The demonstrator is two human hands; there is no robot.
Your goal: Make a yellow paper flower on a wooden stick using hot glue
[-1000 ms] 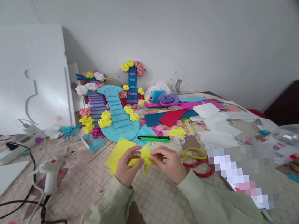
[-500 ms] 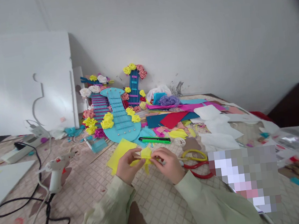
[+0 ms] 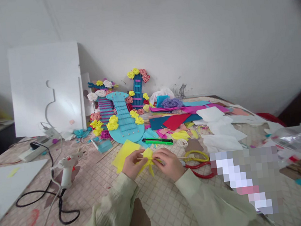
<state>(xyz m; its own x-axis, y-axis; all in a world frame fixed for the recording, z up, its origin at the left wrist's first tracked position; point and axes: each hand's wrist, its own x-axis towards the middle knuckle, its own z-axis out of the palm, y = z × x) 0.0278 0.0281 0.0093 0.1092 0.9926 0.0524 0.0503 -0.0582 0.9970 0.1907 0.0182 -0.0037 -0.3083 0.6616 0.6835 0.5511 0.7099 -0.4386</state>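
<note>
Between my two hands is a small piece of yellow crepe paper (image 3: 148, 153), bunched around a thin wooden stick (image 3: 182, 157) that lies crosswise. My left hand (image 3: 133, 165) pinches the paper and the stick from the left with thumb and fingers. From the right, my right hand (image 3: 170, 164) pinches the same paper, its fingers closed along the stick. A yellow strip hangs down below the fingertips. Under and beyond my left hand lies a flat yellow crepe sheet (image 3: 124, 153). Scissors with yellow and red handles (image 3: 203, 165) rest just right of my right hand.
A green utility knife (image 3: 157, 141) lies ahead of my hands. Behind stand a light-blue stringed craft piece (image 3: 126, 130) and others with paper flowers. On the left are a glue gun (image 3: 67, 169), its cables and a power strip (image 3: 36, 147); white paper (image 3: 221, 141) lies right.
The view has turned slightly left, so things sit further right. Both hands keep their hold, and the yellow paper looks a little more bunched around the stick.
</note>
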